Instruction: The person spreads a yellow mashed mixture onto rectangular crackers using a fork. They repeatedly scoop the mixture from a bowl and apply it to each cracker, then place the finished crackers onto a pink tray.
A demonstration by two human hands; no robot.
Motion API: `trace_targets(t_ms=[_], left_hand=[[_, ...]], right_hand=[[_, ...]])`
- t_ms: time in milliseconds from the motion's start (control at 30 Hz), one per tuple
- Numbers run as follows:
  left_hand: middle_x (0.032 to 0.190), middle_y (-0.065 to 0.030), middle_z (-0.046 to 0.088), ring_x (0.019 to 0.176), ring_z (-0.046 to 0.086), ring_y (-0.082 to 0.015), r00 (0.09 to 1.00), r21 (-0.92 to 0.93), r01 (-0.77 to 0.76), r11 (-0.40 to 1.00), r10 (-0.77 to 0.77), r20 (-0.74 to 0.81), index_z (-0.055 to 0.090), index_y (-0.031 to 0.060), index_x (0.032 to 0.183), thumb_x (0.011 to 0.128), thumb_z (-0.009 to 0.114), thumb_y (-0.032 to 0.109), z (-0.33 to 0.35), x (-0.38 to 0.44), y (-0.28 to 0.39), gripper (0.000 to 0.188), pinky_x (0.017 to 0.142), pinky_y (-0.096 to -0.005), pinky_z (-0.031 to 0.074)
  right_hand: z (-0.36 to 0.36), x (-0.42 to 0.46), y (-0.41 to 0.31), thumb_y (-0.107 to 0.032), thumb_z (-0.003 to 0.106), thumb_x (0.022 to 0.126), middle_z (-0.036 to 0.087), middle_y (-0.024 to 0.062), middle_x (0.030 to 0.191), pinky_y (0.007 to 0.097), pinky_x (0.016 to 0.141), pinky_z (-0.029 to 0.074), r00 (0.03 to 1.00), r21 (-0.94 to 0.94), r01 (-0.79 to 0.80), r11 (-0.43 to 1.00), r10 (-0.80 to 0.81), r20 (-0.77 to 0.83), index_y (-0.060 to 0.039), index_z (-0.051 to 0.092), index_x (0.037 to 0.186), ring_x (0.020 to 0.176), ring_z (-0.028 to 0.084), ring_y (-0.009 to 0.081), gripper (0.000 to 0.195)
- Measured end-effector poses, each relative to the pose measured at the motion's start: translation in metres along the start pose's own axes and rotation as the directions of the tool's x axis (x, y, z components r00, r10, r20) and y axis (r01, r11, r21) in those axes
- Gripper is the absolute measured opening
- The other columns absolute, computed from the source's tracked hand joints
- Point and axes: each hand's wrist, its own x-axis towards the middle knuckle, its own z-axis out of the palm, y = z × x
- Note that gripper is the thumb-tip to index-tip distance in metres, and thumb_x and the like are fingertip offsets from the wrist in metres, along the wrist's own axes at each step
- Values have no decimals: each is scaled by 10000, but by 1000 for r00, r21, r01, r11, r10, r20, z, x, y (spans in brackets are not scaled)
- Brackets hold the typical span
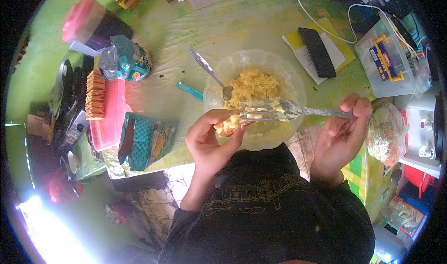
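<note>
My left hand (213, 138) pinches a small brown food piece, perhaps a cracker, topped with a yellow shredded mixture (228, 126). In my right hand (344, 135) is a metal fork (309, 112), held level by its handle. Its tines are smeared with the mixture and reach the food piece at my left fingers. Beneath both lies a scalloped clear plastic bowl (297, 68), with a mound of yellow shredded mixture (256, 84) inside. A metal spoon (206, 64) leans on the bowl's left rim, its lower end in the mixture. My left fingers hide part of the food piece.
Stacked crackers (95, 96) rest on a pink container (110, 121) at left, near an opened teal packet (148, 142) and a teal bag (127, 60). On the right are a black phone (316, 52) on papers, a clear plastic box (370, 65) and a bag of shredded food (386, 133).
</note>
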Motion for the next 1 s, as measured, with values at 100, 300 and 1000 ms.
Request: trace_targets(t_ms=[100,300,1000], left_hand=[[801,-113,567,748,547,-171,992,200,-125,972,119,38,484,-22,808,561,598,-89,-5,1,2,281,673,-248,416],[770,-142,573,713,564,-207,983,355,-158,922,181,-33,481,-20,730,523,616,-61,3,1,12,251,639,-263,433],[813,-175,568,765,565,-251,918,356,-326,876,383,-101,499,-29,768,505,624,-75,9,-1,0,295,672,-286,444]], right_hand=[[-7,-8,0,-231,370,839,372,36,717,137,312,250,995,0,64,998,-64,75,-63,362,918,469,370,92,186],[-33,-6,23,-157,523,760,326,29,701,193,387,262,548,-347,835,428,-577,606,-64,192,1215,522,372,106,571],[-26,6,8,-238,433,805,323,24,608,216,370,251,413,-469,878,95,-646,642,53,218,1183,446,334,104,524]])
